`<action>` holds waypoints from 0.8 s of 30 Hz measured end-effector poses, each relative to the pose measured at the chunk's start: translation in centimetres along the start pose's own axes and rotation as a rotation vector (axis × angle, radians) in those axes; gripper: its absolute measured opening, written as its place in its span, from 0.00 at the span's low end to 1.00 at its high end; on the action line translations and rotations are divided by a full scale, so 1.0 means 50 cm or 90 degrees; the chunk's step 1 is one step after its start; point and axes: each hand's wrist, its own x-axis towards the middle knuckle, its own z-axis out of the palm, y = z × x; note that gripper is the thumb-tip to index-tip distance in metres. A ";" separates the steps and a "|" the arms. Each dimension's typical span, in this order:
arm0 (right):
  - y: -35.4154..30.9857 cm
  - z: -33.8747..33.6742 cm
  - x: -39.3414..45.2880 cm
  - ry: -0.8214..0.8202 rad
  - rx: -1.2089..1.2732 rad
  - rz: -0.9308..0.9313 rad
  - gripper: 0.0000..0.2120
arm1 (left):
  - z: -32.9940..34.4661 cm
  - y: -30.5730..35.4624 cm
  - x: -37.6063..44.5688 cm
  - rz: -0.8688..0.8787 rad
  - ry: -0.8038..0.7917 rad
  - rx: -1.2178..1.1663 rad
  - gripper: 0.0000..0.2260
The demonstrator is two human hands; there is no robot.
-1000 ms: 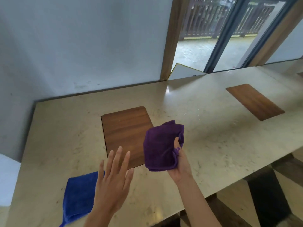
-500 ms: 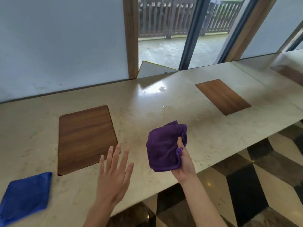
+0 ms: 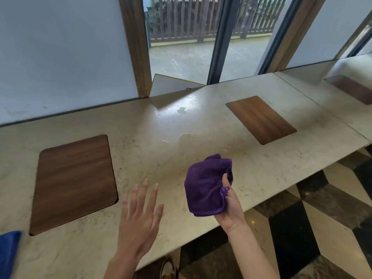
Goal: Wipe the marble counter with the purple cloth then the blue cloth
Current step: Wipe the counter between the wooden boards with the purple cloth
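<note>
Right hand (image 3: pixel 229 206) grips the bunched purple cloth (image 3: pixel 205 186) above the counter's (image 3: pixel 161 154) near edge. Left hand (image 3: pixel 138 220) hovers empty, fingers spread. Blue cloth (image 3: pixel 9 252) lies at 8 o'clock; bare marble at 12.

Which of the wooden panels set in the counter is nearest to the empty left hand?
The large wooden panel just left of the left hand. The other two panels lie farther along the counter, to the right.
</note>
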 end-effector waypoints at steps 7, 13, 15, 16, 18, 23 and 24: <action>-0.051 0.002 0.105 0.039 -0.117 -0.016 0.20 | 0.051 0.000 0.109 -0.012 -0.021 -0.016 0.27; -0.088 -0.014 0.195 0.065 -0.154 -0.021 0.23 | 0.078 -0.016 0.174 -0.030 -0.035 -0.016 0.27; -0.100 -0.019 0.221 0.063 -0.165 -0.020 0.24 | 0.085 -0.016 0.188 -0.037 -0.047 -0.015 0.27; -0.108 -0.022 0.237 0.065 -0.171 -0.021 0.24 | 0.092 -0.015 0.197 -0.044 -0.052 -0.019 0.27; -0.123 -0.025 0.257 0.075 -0.175 -0.028 0.24 | 0.098 -0.010 0.207 -0.050 -0.061 -0.029 0.27; -0.176 -0.051 0.319 0.084 -0.228 -0.036 0.24 | 0.127 0.020 0.235 -0.087 -0.064 -0.068 0.26; -0.188 -0.053 0.329 0.091 -0.252 -0.049 0.24 | 0.130 0.026 0.239 -0.103 -0.064 -0.081 0.26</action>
